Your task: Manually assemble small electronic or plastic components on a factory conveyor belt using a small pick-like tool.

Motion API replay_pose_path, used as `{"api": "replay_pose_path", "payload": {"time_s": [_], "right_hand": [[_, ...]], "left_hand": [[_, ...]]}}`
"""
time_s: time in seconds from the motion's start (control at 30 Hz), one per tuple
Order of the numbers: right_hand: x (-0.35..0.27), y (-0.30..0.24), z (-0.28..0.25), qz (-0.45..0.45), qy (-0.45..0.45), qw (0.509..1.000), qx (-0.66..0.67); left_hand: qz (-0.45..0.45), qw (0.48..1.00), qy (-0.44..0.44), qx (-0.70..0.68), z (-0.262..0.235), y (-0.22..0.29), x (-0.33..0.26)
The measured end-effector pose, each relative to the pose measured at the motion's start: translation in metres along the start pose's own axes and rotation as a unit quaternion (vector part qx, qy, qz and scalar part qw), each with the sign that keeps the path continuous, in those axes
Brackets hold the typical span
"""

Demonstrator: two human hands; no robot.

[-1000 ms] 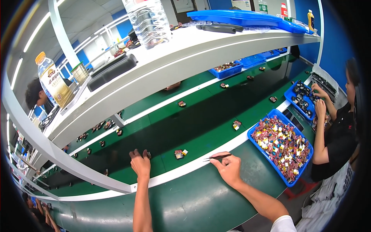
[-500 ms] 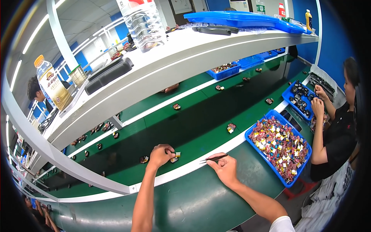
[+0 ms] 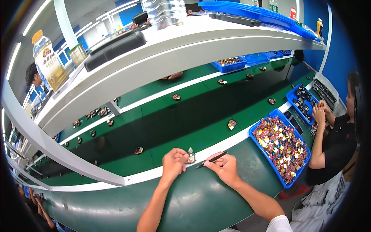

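Observation:
My left hand (image 3: pixel 174 164) pinches a small electronic part (image 3: pixel 191 157) with a pale tab sticking up, above the white rail at the belt's near edge. Its fingers partly hide the part. Just to the right, my right hand (image 3: pixel 224 168) grips dark tweezers (image 3: pixel 212 159), whose tips point left toward the part. I cannot tell whether the tips touch it. A similar part (image 3: pixel 138 150) lies on the green belt to the left of my left hand, and another part (image 3: pixel 232 124) lies farther off to the right.
On the right, a blue tray (image 3: pixel 266 164) holds many small parts. Beyond it a co-worker (image 3: pixel 328 143) works by a blue tray (image 3: pixel 289 97) of black pieces. A white shelf (image 3: pixel 216 42) with bottles spans overhead; its post (image 3: pixel 77 154) stands left of my hands.
My left hand has lifted the small part off the belt and brought it right, toward the tweezers. My right hand stays near the same place. The view has shifted slightly.

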State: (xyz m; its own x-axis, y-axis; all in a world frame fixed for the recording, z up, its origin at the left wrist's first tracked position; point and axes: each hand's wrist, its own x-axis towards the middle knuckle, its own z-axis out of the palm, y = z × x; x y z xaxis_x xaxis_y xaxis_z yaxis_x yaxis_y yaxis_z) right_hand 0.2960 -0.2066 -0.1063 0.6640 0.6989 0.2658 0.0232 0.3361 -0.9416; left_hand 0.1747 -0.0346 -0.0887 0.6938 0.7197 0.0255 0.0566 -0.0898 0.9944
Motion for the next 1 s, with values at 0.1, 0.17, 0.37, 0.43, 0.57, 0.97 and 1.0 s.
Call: {"api": "replay_pose_path", "payload": {"time_s": [0.1, 0.17, 0.37, 0.43, 0.57, 0.97, 1.0], "right_hand": [[0.001, 0.004, 0.0, -0.039, 0.008, 0.998, -0.053], [0.002, 0.006, -0.001, -0.054, 0.024, 0.997, -0.056], [0.003, 0.006, 0.002, -0.051, 0.054, 0.995, -0.073], [0.003, 0.007, 0.003, -0.05, 0.054, 0.993, -0.095], [0.002, 0.01, 0.004, -0.063, 0.057, 0.987, -0.134], [0.007, 0.016, -0.001, 0.024, 0.036, 0.999, 0.018], [0.006, 0.015, -0.001, 0.035, 0.033, 0.999, 0.015]], "left_hand": [[0.023, 0.999, -0.009, -0.025, 0.021, -0.005, -0.011], [0.033, 0.999, -0.002, -0.029, 0.027, -0.012, -0.014], [0.089, 0.995, 0.01, -0.042, 0.03, -0.024, -0.016], [0.097, 0.995, 0.011, -0.038, 0.03, -0.024, -0.017], [0.1, 0.994, 0.014, -0.033, 0.03, -0.026, -0.017], [0.114, 0.993, -0.007, -0.031, 0.029, -0.024, -0.018], [0.116, 0.993, -0.01, -0.031, 0.029, -0.024, -0.018]]}}
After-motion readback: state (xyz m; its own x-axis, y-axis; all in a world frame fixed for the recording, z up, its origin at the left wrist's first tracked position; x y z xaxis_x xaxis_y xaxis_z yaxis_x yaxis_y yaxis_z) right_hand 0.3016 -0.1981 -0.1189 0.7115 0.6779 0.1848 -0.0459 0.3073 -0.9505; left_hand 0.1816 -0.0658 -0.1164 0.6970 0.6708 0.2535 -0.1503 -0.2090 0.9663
